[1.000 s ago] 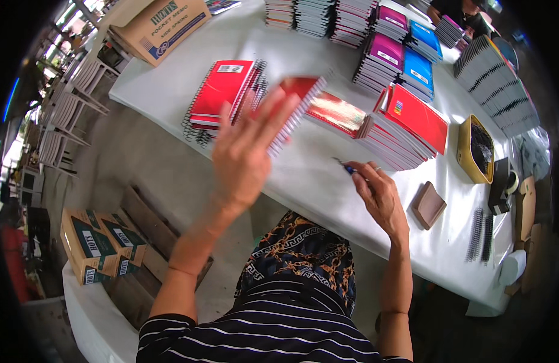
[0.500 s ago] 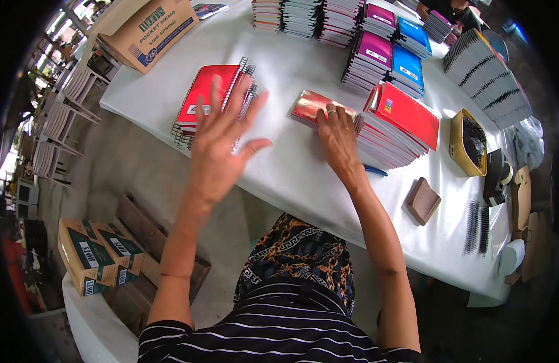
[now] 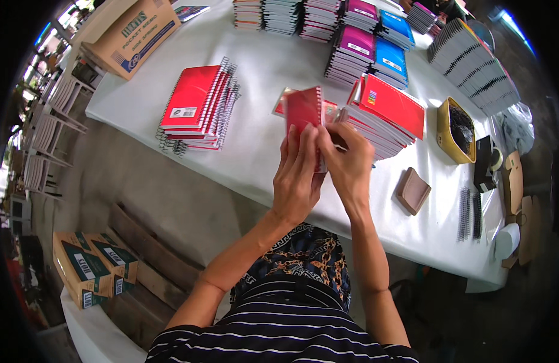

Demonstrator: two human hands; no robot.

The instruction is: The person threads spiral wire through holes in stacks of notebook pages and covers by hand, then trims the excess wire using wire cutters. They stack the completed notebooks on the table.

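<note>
Red spiral notebook (image 3: 305, 115), upright above white table (image 3: 261, 151), clasped in two-handed grip. Left hand (image 3: 297, 178) flat against cover, fingers closed along it; right hand (image 3: 347, 163) pinching right edge. Left of grip: stack of red spiral notebooks (image 3: 198, 106). Right of grip: fanned red stack (image 3: 388, 115), brown pad (image 3: 412, 190), yellow tray (image 3: 456, 130).

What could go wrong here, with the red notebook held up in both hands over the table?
The red spiral notebook is lifted off the white table, pinched between the left hand and right hand; a loose grip might drop it. The slanting red notebook stack beside the right hand could slide if bumped.
</note>
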